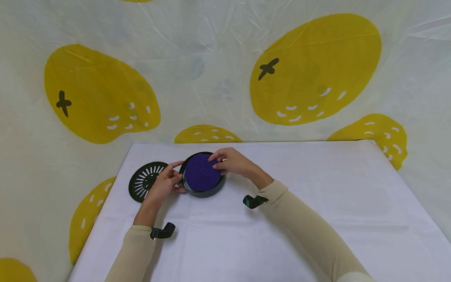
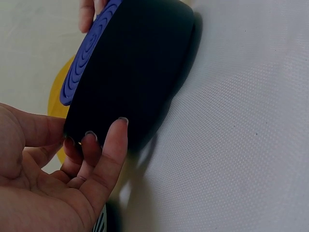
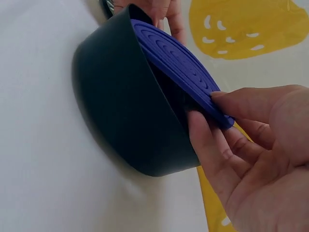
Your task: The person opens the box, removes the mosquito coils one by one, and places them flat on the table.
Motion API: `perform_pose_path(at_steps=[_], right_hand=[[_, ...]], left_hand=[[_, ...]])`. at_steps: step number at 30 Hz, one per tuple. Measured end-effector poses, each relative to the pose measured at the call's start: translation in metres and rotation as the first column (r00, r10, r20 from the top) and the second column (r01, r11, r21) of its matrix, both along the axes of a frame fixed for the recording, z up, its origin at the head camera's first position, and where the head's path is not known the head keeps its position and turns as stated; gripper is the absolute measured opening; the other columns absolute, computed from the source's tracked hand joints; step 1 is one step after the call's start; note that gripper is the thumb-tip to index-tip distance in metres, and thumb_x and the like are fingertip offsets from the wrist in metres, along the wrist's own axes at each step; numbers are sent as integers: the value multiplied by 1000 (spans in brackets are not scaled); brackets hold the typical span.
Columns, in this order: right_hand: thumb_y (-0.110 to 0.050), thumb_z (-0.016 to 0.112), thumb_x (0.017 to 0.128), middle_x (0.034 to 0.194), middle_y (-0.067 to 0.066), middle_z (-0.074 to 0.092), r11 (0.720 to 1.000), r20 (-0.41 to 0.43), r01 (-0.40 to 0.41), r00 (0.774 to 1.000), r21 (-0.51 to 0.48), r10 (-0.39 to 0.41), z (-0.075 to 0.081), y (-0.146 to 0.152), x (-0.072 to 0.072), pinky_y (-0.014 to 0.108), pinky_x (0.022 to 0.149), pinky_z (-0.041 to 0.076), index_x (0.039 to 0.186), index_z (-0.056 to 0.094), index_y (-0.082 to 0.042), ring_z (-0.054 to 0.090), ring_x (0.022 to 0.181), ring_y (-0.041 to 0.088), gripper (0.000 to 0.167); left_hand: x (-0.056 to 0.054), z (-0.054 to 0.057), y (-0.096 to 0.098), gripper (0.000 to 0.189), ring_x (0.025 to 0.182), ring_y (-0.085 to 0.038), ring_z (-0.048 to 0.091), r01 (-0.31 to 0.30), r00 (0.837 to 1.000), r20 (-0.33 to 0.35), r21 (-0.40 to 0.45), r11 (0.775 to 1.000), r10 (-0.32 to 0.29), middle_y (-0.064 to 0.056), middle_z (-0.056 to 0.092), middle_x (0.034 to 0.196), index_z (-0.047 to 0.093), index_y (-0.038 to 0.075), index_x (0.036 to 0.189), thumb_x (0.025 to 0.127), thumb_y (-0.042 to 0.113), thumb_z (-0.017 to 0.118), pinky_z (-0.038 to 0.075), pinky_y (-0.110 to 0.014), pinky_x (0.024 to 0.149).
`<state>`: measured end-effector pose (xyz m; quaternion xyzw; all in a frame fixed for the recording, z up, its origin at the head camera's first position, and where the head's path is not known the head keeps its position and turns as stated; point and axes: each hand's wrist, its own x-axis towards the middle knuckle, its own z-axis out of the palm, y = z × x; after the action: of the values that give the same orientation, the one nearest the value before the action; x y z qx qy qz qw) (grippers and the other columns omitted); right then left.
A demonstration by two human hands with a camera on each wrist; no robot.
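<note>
A purple spiral coil, like a mosquito coil (image 1: 202,172), sits tilted at the mouth of a dark round container (image 1: 208,193). My right hand (image 1: 233,161) pinches the coil's right edge; in the right wrist view the thumb lies on top, with fingers (image 3: 227,145) beneath and against the container's rim. The coil's opposite edge dips inside the rim. On the container's left side, my left hand (image 1: 165,183) grips the wall, thumb at the rim and fingertips (image 2: 118,130) on the outside. The container's inside is mostly hidden under the coil.
A black slotted round lid (image 1: 137,182) lies on the white-covered table (image 1: 282,235), left of the container and partly behind my left hand. A pale curtain with yellow fruit shapes (image 1: 317,70) hangs behind the table's far edge.
</note>
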<state>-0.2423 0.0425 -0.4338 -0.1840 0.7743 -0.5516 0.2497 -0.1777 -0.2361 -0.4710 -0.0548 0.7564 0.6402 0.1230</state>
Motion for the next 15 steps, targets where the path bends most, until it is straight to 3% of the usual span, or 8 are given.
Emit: perform_pose_path(at_steps=[6, 15], right_hand=[[0, 72, 91, 90, 6, 59, 1000, -34, 21, 999, -17, -22, -2, -1, 7, 42, 77, 64, 116, 70, -6, 63, 80, 17, 26], [3, 71, 90, 93, 4, 56, 992, 34, 122, 992, -44, -120, -2, 0, 11, 35, 75, 64, 116, 72, -6, 61, 83, 16, 27]], left_hand=[[0, 2, 1, 52, 82, -20, 61, -7, 1000, 2, -2, 1000, 7, -10, 50, 102, 44, 18, 152, 103, 1, 50, 65, -39, 70], [1, 2, 1, 52, 82, -21, 59, -6, 1000, -2, 10, 1000, 6, -9, 49, 100, 45, 18, 151, 102, 0, 51, 65, -42, 71]])
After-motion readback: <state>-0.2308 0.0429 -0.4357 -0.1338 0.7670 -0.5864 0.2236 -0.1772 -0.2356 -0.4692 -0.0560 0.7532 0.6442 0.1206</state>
